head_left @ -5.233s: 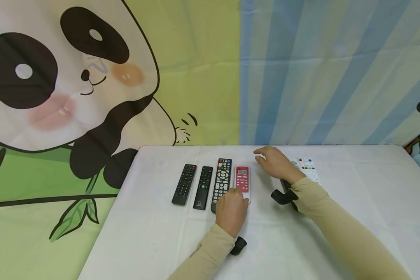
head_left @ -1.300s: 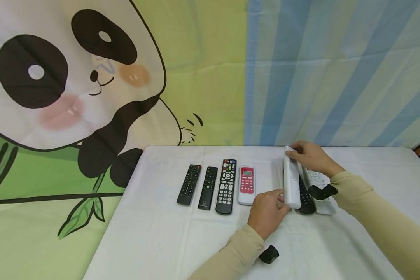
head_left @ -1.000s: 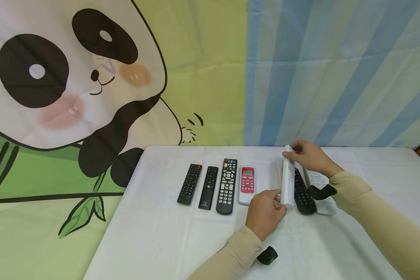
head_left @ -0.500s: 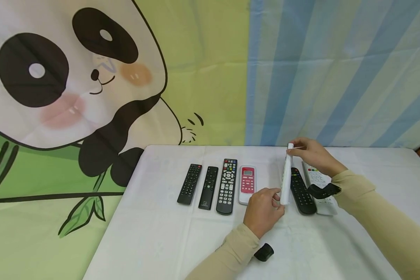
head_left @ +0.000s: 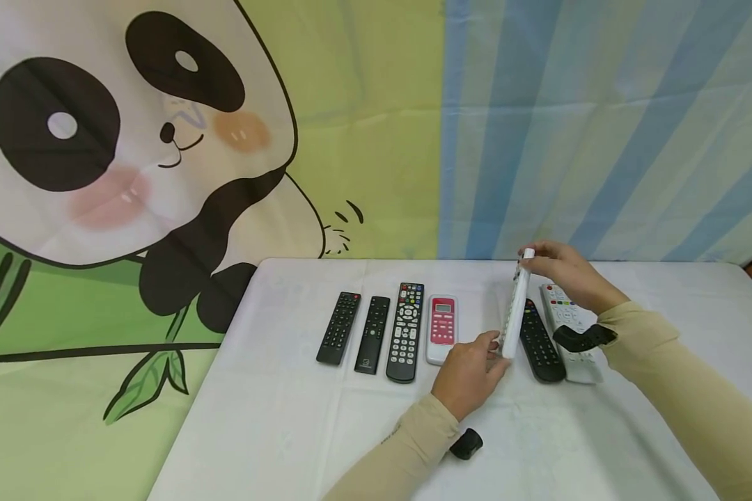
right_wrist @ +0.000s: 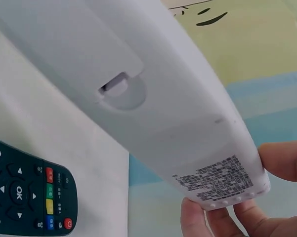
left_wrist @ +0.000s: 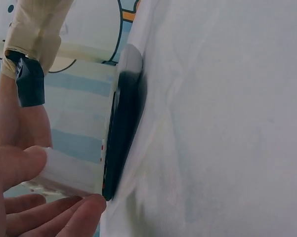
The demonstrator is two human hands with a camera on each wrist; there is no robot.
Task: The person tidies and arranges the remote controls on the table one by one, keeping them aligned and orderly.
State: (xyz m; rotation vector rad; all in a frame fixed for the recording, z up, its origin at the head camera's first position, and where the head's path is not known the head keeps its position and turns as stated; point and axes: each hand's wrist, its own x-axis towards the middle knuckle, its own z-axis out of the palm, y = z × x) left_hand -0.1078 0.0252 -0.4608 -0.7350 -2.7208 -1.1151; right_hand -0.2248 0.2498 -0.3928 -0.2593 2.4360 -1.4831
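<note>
Both hands hold a white remote control (head_left: 517, 306), tilted up on its long edge above the table. My left hand (head_left: 466, 376) pinches its near end, with the thumb on one side and the fingers on the other in the left wrist view. My right hand (head_left: 570, 273) grips the far end. The right wrist view shows the back of the white remote (right_wrist: 173, 113), with its battery cover and a printed label; its buttons face away to the left. Just right of it lies a black remote (head_left: 541, 348), and beyond that another white remote (head_left: 560, 309), partly hidden by the right wrist.
Left of the hands, a row lies on the white table (head_left: 276, 417): a black remote (head_left: 338, 328), a slim black remote (head_left: 372, 335), a long black remote with coloured buttons (head_left: 405, 332) and a white remote with a red face (head_left: 442, 328). A panda-print cloth (head_left: 363, 139) hangs behind.
The left hand has left the red-faced remote, and both hands have taken hold of the white one. They have turned it from back up onto its edge, its far end rising slightly.
</note>
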